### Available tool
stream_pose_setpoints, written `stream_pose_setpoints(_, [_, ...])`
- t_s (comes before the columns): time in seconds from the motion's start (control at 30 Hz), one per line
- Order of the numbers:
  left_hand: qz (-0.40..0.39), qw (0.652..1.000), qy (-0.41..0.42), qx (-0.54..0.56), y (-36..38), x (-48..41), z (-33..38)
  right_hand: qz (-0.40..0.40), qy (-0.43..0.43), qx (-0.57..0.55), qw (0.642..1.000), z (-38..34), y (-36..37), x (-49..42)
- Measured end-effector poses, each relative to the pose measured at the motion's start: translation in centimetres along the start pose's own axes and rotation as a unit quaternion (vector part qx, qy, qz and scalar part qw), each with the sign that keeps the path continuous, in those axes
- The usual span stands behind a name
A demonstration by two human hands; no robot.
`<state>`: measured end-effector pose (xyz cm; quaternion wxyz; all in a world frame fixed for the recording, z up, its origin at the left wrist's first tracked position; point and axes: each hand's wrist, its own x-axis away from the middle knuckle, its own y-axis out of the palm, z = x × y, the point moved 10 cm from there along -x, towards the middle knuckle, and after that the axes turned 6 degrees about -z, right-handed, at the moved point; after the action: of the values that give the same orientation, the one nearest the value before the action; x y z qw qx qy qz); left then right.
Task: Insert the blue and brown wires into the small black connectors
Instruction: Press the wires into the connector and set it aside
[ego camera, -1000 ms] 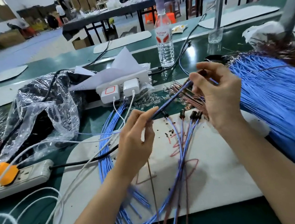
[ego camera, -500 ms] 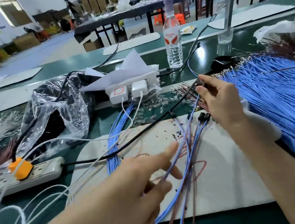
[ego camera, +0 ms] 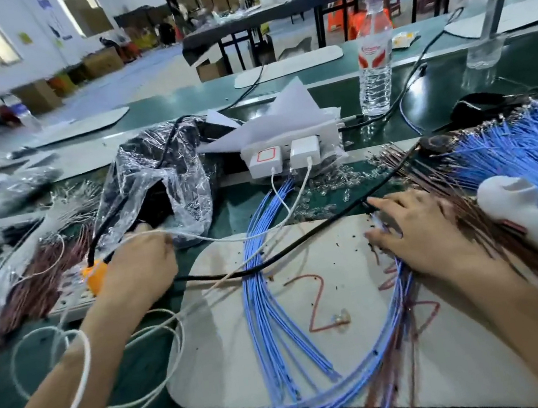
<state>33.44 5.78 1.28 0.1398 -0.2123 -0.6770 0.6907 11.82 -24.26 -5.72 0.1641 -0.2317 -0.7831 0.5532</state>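
My left hand (ego camera: 138, 267) reaches to the left edge of the white mat (ego camera: 317, 363), its fingertips at the mouth of a clear plastic bag (ego camera: 155, 188) with dark contents. Its fingers are hidden from me. My right hand (ego camera: 416, 231) lies flat with fingers spread on the ends of a curved bundle of blue and brown wires (ego camera: 395, 327) on the mat. A loose fan of blue wires (ego camera: 265, 311) crosses the mat's middle. Small black bits lie scattered near my right fingertips.
A big pile of blue wires (ego camera: 523, 157) and brown wires (ego camera: 496, 234) fills the right, with a white handle-shaped object (ego camera: 521, 213) on it. More brown wires (ego camera: 37, 285), a power strip with an orange plug (ego camera: 96, 274), chargers (ego camera: 281, 157), a water bottle (ego camera: 374, 68) and a black cable (ego camera: 301, 244) surround the mat.
My left hand let go of the wire pair and swung left to the plastic bag. My right hand lowered the wires onto the mat and now rests on them.
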Motion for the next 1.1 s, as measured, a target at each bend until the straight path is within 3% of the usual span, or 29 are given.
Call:
stream_pose_setpoints(0.1, [0.017,0.997,-0.034,0.073,0.3,-4.3,-0.9,0.012,0.005,-0.011,1.000,0.0,-0.4,0.0])
stream_pose_setpoints(0.23, [-0.088,0.982,-0.073,0.151,3.1,-7.6,-0.6,0.009,0.000,0.003,1.000,0.0,-0.2,0.0])
stream_pose_setpoints(0.33, [-0.119,0.979,-0.035,0.163,3.9,-7.4,1.0,0.020,-0.008,-0.002,1.000,0.2,-0.4,-0.1])
stream_pose_setpoints(0.47, [-0.034,0.990,0.014,0.139,2.8,-7.5,1.0,0.029,-0.010,-0.008,0.999,0.3,-0.5,-0.1])
stream_pose_setpoints(0.63, [-0.019,0.992,-0.002,0.124,2.6,-6.3,1.1,0.027,-0.010,-0.007,1.000,0.3,-0.3,-0.2])
stream_pose_setpoints(0.73, [0.129,0.986,-0.012,0.101,-0.9,-4.3,1.6,0.029,-0.011,-0.015,0.999,0.3,-0.4,-0.1])
stream_pose_setpoints(0.8, [0.192,0.965,-0.013,0.181,-2.5,-1.9,1.4,0.032,-0.010,-0.017,0.999,0.4,-0.4,-0.1])
stream_pose_setpoints(0.87, [0.143,0.957,-0.036,0.250,-1.5,0.2,1.4,0.034,-0.007,-0.016,0.999,0.4,-0.4,-0.2])
stream_pose_setpoints(1.03, [-0.137,0.945,0.040,0.294,3.8,4.2,6.9,0.030,-0.002,-0.005,1.000,0.3,-0.3,-0.3])
stream_pose_setpoints(1.1, [-0.117,0.964,0.063,0.232,3.2,3.3,7.9,0.028,-0.002,-0.007,1.000,0.4,-0.3,-0.3])
